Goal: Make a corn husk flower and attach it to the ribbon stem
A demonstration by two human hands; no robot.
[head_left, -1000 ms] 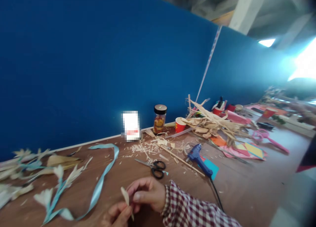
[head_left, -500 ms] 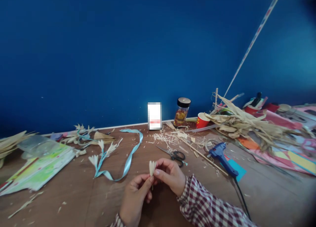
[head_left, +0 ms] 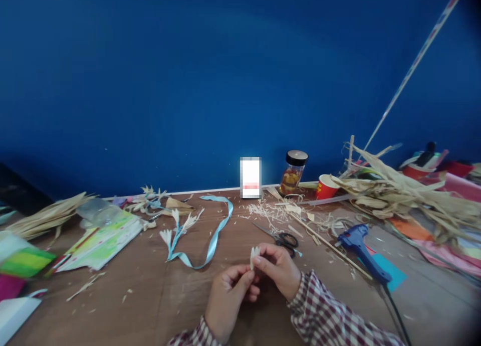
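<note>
Both my hands meet over the brown table (head_left: pixel 158 306), low in the middle of the view. My left hand (head_left: pixel 227 296) and my right hand (head_left: pixel 278 268) pinch a small pale husk flower (head_left: pixel 254 254) between their fingertips, petals pointing up. Black-handled scissors (head_left: pixel 281 238) lie just behind my right hand. A light blue ribbon (head_left: pixel 210 238) curls to the left of my hands, with small husk flowers (head_left: pixel 176 225) tied along it. My sleeves are red and white check.
A blue glue gun (head_left: pixel 361 245) with its black cord lies to the right. A pile of dried husks (head_left: pixel 406 195) sits at the back right, near a red paper cup (head_left: pixel 326 186) and a jar (head_left: pixel 293 171). Coloured paper sheets (head_left: pixel 97 238) lie on the left. A blue wall stands behind.
The view has swung left and down, bringing the left side of the table into sight. My hands keep hold of the small husk flower, now held upright between my fingertips.
</note>
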